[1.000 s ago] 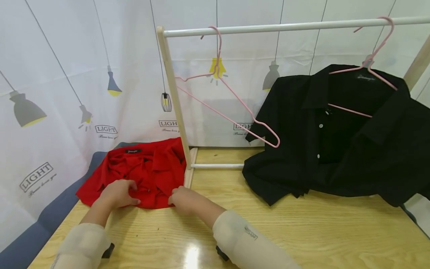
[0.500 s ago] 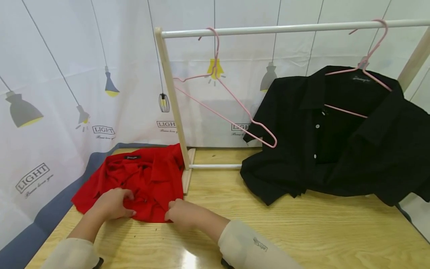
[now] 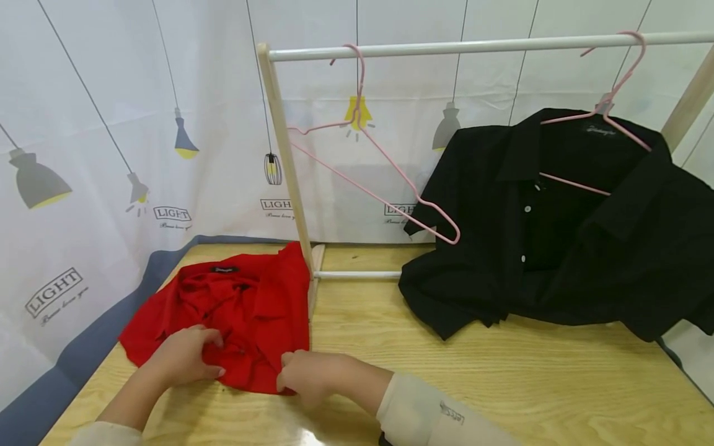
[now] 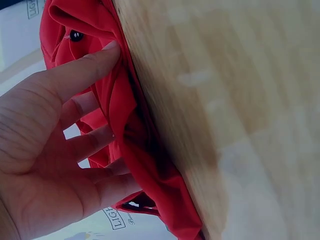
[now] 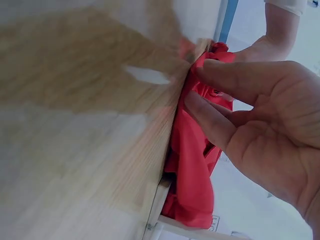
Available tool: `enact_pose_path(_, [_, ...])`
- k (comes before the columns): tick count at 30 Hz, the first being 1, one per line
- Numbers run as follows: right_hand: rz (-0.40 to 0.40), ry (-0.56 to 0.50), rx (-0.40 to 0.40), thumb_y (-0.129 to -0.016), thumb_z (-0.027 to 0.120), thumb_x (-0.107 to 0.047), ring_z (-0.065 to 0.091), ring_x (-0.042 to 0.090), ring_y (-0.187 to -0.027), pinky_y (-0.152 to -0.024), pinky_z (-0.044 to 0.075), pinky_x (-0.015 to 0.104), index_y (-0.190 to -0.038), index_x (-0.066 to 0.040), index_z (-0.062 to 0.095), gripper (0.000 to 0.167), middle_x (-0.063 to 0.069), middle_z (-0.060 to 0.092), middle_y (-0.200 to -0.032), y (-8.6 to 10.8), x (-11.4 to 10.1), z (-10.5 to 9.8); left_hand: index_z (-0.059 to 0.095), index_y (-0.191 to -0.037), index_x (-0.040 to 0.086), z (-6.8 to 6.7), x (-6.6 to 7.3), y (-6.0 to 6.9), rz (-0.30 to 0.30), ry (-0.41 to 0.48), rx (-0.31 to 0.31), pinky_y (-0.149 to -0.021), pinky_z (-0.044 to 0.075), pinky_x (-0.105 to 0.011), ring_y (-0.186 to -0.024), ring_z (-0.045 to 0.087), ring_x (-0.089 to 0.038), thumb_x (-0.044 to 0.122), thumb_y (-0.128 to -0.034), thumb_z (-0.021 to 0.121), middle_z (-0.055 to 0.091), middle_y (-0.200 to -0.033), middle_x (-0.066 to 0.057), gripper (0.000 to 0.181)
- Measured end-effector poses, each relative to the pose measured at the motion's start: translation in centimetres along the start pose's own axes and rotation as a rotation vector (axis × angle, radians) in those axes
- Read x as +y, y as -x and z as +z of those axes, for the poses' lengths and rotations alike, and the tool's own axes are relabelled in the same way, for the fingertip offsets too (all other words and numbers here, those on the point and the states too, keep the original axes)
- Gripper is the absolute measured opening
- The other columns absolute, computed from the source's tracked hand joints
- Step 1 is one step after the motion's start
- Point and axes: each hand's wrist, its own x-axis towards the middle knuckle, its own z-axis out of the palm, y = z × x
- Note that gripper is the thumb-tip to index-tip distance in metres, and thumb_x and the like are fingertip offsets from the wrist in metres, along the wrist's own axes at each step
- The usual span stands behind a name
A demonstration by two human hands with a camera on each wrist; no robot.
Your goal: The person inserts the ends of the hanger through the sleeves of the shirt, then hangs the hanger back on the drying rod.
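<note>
A red shirt (image 3: 279,310) with a dark neck label lies crumpled on the wooden table at the left. My left hand (image 3: 186,356) grips its near edge. In the left wrist view the thumb (image 4: 92,67) presses on the cloth, while the fingertips sink into the folds and are partly hidden. My right hand (image 3: 307,375) pinches the near right corner. Close up in the right wrist view, the right thumb and forefinger (image 5: 210,117) stand at the shirt's edge. A dark button (image 4: 76,35) shows beside the left thumb.
A rack with a white rail (image 3: 502,45) and a wooden post (image 3: 287,155) stands behind. From it hang a bare pink hanger (image 3: 390,164) and a black shirt (image 3: 491,229) on another pink hanger. A white curtain (image 3: 223,93) printed with lamps backs the table (image 3: 446,384).
Both hands have drawn the red shirt toward the near side of the table. Its near edge lies lower in view, and its right side has spread out flatter beside the rack post.
</note>
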Motion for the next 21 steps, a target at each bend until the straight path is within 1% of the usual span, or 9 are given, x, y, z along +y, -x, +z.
enact_pose_path(2, [-0.019, 0.014, -0.010, -0.077, 0.070, 0.001, 0.039, 0.006, -0.073, -0.061, 0.032, 0.016, -0.093, -0.022, 0.071, 0.028, -0.008, 0.046, -0.075, 0.3, -0.4, 0.0, 0.063, -0.084, 0.019, 0.1, 0.3, 0.4, 0.008, 0.001, 0.004, -0.073, 0.050, -0.043, -0.079, 0.058, -0.018, 0.032, -0.0614, 0.090, 0.058, -0.085, 0.005, 0.038])
enact_pose_path(4, [-0.036, 0.028, -0.025, -0.077, 0.070, 0.000, 0.038, 0.007, -0.072, -0.059, 0.030, 0.016, -0.088, -0.021, 0.068, 0.025, -0.007, 0.044, -0.073, 0.6, -0.8, 0.0, 0.062, -0.084, 0.019, 0.2, 0.6, 0.7, 0.016, 0.002, 0.007, -0.073, 0.050, -0.043, -0.079, 0.057, -0.017, 0.031, -0.0609, 0.090, 0.058, -0.085, 0.006, 0.038])
enact_pose_path(7, [-0.059, 0.030, -0.057, -0.077, 0.071, -0.002, 0.037, 0.007, -0.071, -0.058, 0.029, 0.016, -0.085, -0.021, 0.066, 0.021, -0.007, 0.043, -0.072, 0.9, -1.3, 0.0, 0.063, -0.085, 0.020, 0.3, 1.1, 1.1, 0.022, 0.008, 0.001, -0.072, 0.050, -0.042, -0.078, 0.056, -0.016, 0.029, -0.0610, 0.090, 0.057, -0.086, 0.006, 0.038])
enact_pose_path(9, [-0.072, 0.010, -0.084, -0.079, 0.072, -0.003, 0.036, 0.006, -0.070, -0.057, 0.029, 0.016, -0.084, -0.021, 0.065, 0.019, -0.007, 0.043, -0.072, 1.1, -1.6, 0.0, 0.063, -0.085, 0.020, 0.4, 1.3, 1.3, 0.024, 0.010, -0.005, -0.072, 0.050, -0.041, -0.078, 0.056, -0.015, 0.029, -0.0611, 0.090, 0.057, -0.086, 0.007, 0.037])
enact_pose_path(14, [-0.145, 0.015, -0.133, -0.083, 0.070, -0.009, 0.037, 0.006, -0.071, -0.058, 0.028, 0.015, -0.077, -0.018, 0.060, 0.015, -0.007, 0.042, -0.068, 1.3, -2.1, 0.1, 0.062, -0.084, 0.022, 0.5, 2.1, 1.8, 0.044, 0.018, -0.014, -0.070, 0.050, -0.037, -0.076, 0.053, -0.011, 0.030, -0.0604, 0.091, 0.055, -0.087, 0.009, 0.038])
enact_pose_path(16, [-0.179, 0.026, -0.138, -0.084, 0.069, -0.010, 0.037, 0.005, -0.071, -0.059, 0.027, 0.014, -0.074, -0.019, 0.058, 0.017, -0.007, 0.041, -0.065, 1.4, -2.2, 0.1, 0.062, -0.084, 0.023, 0.6, 2.2, 2.0, 0.061, 0.021, -0.009, -0.069, 0.050, -0.036, -0.075, 0.053, -0.011, 0.030, -0.0600, 0.091, 0.055, -0.087, 0.010, 0.038])
enact_pose_path(20, [-0.202, -0.001, -0.129, -0.084, 0.068, -0.010, 0.033, 0.004, -0.070, -0.058, 0.025, 0.012, -0.071, -0.017, 0.054, 0.021, -0.007, 0.035, -0.063, 1.6, -2.2, 0.0, 0.062, -0.084, 0.024, 0.7, 2.4, 2.3, 0.079, 0.022, 0.011, -0.068, 0.050, -0.035, -0.075, 0.053, -0.010, 0.030, -0.0596, 0.091, 0.055, -0.088, 0.011, 0.039])
enact_pose_path(21, [-0.200, -0.010, -0.125, -0.084, 0.068, -0.009, 0.035, 0.003, -0.072, -0.060, 0.026, 0.011, -0.073, -0.017, 0.059, 0.016, -0.009, 0.039, -0.065, 1.6, -2.1, 0.0, 0.062, -0.084, 0.025, 0.7, 2.4, 2.4, 0.074, 0.023, 0.014, -0.068, 0.050, -0.034, -0.076, 0.053, -0.009, 0.030, -0.0598, 0.091, 0.055, -0.088, 0.012, 0.038])
